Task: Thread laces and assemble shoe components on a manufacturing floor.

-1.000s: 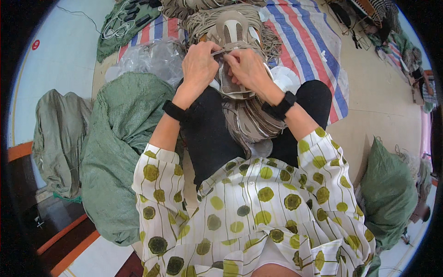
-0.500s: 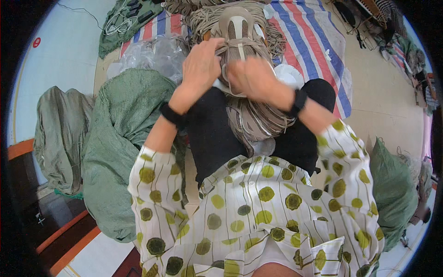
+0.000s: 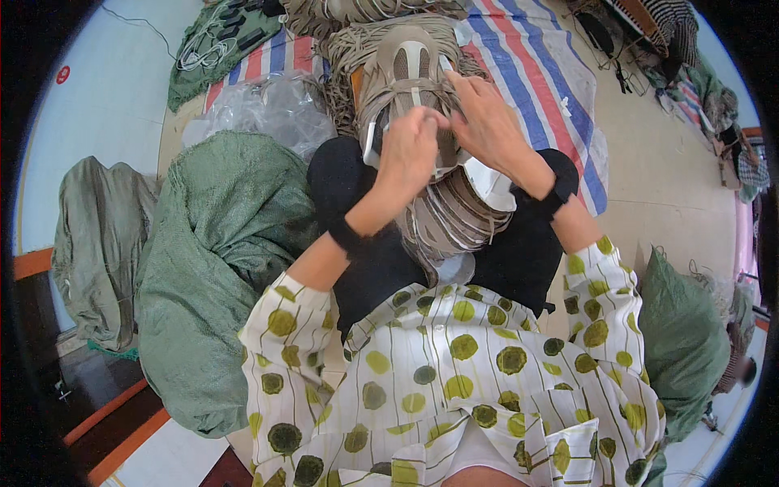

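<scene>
A taupe shoe upper (image 3: 414,61) with mesh panels and a white centre strip lies in front of my knees, its toe pointing away. A flat beige shoelace (image 3: 399,86) crosses it. Over its near left part, my left hand (image 3: 408,152) is closed, thumb and forefinger pinched together; what they hold is too small to make out. My right hand (image 3: 493,130) rests at the upper's right side, fingers stretched out and thumb apart. Between my thighs sits a stack of similar shoe uppers (image 3: 458,215), nested together.
Bundled beige laces (image 3: 345,89) lie around and beyond the upper. A striped sheet (image 3: 535,81) covers the floor ahead. Green woven sacks (image 3: 219,268) stand on my left, another sack (image 3: 686,333) on my right. Clear plastic bags (image 3: 272,109) lie at the far left.
My left hand has come nearer and rightward from the upper's left edge. My right hand has moved up and right, its fingers now stretched out.
</scene>
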A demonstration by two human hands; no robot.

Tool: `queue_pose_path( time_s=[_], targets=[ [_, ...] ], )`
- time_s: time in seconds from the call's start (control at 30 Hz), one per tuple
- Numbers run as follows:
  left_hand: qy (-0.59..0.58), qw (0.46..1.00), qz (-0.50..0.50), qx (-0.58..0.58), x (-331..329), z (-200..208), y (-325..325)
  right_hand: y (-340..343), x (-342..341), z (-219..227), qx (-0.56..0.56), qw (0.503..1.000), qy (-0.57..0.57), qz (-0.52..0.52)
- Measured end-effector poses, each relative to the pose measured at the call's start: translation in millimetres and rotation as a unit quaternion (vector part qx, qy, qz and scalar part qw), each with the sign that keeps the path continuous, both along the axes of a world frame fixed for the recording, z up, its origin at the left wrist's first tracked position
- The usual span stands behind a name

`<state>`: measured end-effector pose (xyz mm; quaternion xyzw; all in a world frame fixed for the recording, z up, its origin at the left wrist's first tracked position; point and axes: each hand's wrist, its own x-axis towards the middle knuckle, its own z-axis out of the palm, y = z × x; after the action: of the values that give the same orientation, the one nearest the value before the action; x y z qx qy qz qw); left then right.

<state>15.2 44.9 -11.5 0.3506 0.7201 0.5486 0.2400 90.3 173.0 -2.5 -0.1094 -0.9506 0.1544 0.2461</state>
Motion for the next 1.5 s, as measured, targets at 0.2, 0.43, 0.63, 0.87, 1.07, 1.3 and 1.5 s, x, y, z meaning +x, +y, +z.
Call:
queue_pose_path(
  time_s=[0.2,0.43,0.63,0.87,1.07,1.3,1.5],
  targets=[
    [-0.176,0.984,0.007,-0.041,-17,-15,10,-6,-16,-21,0.059,0.998,-0.029,-0.021],
    [0.081,0.996,-0.020,-0.034,-38,-54,18,15,-44,-22,0.011,0.989,-0.142,-0.030],
    [-0.168,0.983,0.032,-0.059,-22,-26,10,15,-23,-19,0.065,0.996,-0.038,0.043],
    [-0.163,0.983,0.060,-0.061,-20,-25,9,21,-15,-9,-0.036,0.991,-0.058,0.117],
    [0.157,0.970,0.140,-0.121,-13,-23,30,19,-16,-12,-0.053,0.991,-0.074,0.095],
    [-0.044,0.996,-0.002,-0.081,-3,-11,-7,15,7,3,0.028,0.974,0.071,0.214],
    [-0.230,0.971,0.051,0.035,-6,12,-7,16,-7,15,-0.086,0.982,0.057,0.160]
  ],
)
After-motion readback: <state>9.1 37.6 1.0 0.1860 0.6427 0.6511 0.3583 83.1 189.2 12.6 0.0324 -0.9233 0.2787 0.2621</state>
